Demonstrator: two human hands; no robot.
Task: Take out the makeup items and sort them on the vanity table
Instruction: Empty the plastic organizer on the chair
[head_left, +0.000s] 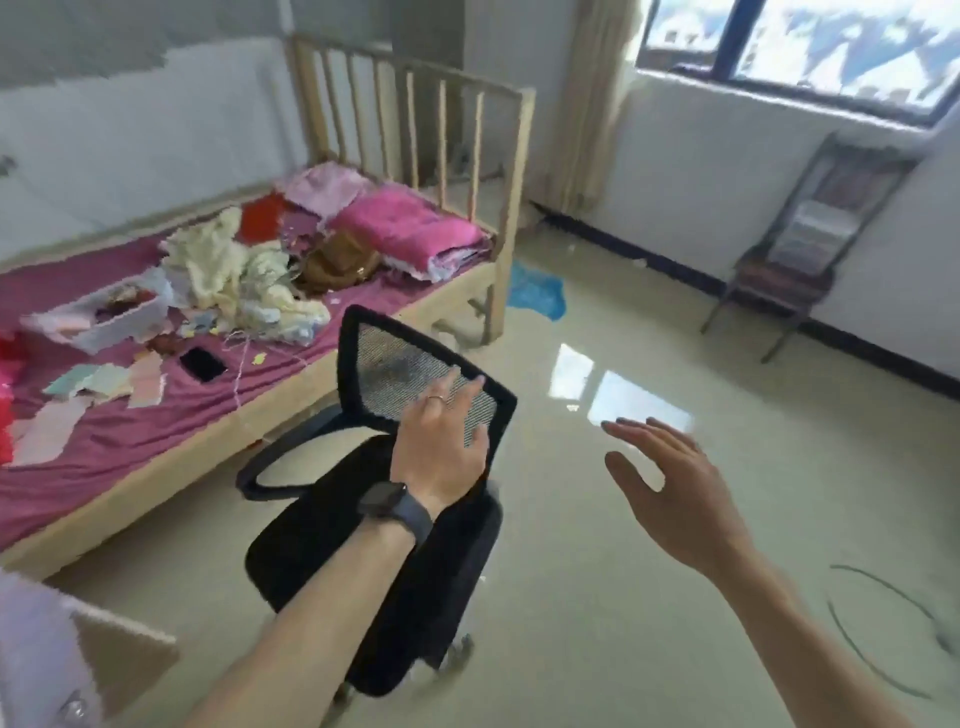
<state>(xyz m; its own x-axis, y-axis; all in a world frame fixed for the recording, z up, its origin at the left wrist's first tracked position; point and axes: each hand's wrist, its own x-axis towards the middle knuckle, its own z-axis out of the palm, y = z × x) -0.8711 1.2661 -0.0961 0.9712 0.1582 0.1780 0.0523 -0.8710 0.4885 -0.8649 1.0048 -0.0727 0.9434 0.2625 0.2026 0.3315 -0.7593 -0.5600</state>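
My left hand (441, 441), with a dark watch on the wrist, rests flat with straight fingers on the mesh backrest of a black office chair (395, 561). My right hand (670, 488) hovers open over the floor to the right of the chair, fingers spread, holding nothing. On the bed (156, 415) at the left lie a white plastic box (111, 314) with small items inside, a brown bag (337, 260) and a black phone (202, 364). No vanity table is in view.
The bed also carries folded pink blankets (410, 228), a heap of pale clothes (244, 275) and scattered cards. A folding chair (800, 249) stands by the right wall under the window. A blue cloth (535, 291) lies on the glossy floor. A cable (883, 623) loops at lower right.
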